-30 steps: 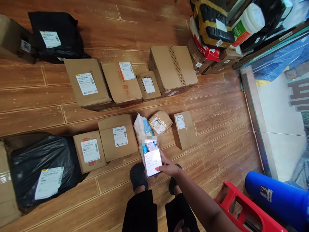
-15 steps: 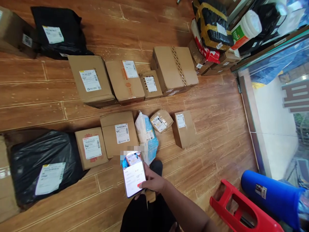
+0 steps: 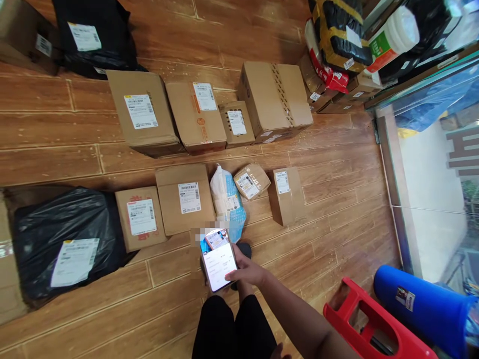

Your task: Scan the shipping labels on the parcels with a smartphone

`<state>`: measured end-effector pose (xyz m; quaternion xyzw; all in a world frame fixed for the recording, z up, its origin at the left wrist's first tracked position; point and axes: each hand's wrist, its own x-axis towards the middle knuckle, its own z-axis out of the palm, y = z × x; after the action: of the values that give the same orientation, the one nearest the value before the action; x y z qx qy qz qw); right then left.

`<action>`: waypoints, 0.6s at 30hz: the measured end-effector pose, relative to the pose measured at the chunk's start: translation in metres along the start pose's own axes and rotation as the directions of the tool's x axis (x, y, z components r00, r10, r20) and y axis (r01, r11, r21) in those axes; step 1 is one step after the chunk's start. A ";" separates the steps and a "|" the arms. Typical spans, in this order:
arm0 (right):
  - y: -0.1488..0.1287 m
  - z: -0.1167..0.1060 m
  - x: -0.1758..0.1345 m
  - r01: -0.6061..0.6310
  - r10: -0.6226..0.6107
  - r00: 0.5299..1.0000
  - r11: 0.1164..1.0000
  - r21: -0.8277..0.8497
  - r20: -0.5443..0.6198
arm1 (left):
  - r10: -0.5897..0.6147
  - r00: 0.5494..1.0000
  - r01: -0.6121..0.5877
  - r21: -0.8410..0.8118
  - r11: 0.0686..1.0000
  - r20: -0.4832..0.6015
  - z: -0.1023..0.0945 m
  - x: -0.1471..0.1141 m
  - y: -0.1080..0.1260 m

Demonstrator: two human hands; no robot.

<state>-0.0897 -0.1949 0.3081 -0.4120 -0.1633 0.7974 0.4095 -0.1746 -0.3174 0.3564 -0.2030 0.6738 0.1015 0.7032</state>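
Observation:
My right hand (image 3: 249, 268) holds a smartphone (image 3: 219, 262) from its right edge. The thumb rests on the lower right of the lit screen, which shows a picture above a white page with text. Just beyond the phone lies a white and blue plastic-wrapped package (image 3: 229, 202). A small taped carton (image 3: 252, 181) and a brown box (image 3: 287, 196) sit to its right. On the left stands a labelled cardboard box (image 3: 174, 214). Only some fingertips, apparently of my left hand (image 3: 280, 352), show at the bottom edge; what they do is hidden.
A second row of boxes (image 3: 138, 82) runs farther back, with a black bag (image 3: 95, 42) at its left. Another large black bag (image 3: 71, 219) lies at left. At right are a red plastic stool (image 3: 346, 319), a blue barrel (image 3: 419, 306) and a glass door (image 3: 392, 199).
The phone has shifted a little right and up in the view. My thumb has left the red button, which no longer shows. More of my legs and feet is visible.

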 end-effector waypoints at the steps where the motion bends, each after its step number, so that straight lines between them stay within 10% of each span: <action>1: 0.002 -0.004 -0.001 0.008 -0.008 1.000 1.000 0.000 -0.006 | 0.037 0.999 -0.037 -0.001 0.999 -0.008 0.004 0.016 0.019; 7: 0.021 -0.027 -0.004 -0.030 0.030 0.998 1.000 0.007 -0.055 | 0.218 0.973 -0.218 0.015 0.976 -0.071 0.016 0.094 0.109; 18: 0.056 -0.037 0.006 -0.039 0.052 0.975 0.997 0.066 -0.214 | 0.354 0.917 -0.347 0.075 0.935 -0.184 -0.003 0.108 0.130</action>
<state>-0.0910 -0.2268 0.2487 -0.4869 -0.0841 0.7620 0.4186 -0.2238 -0.2168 0.2302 -0.0737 0.7666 0.1917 0.6084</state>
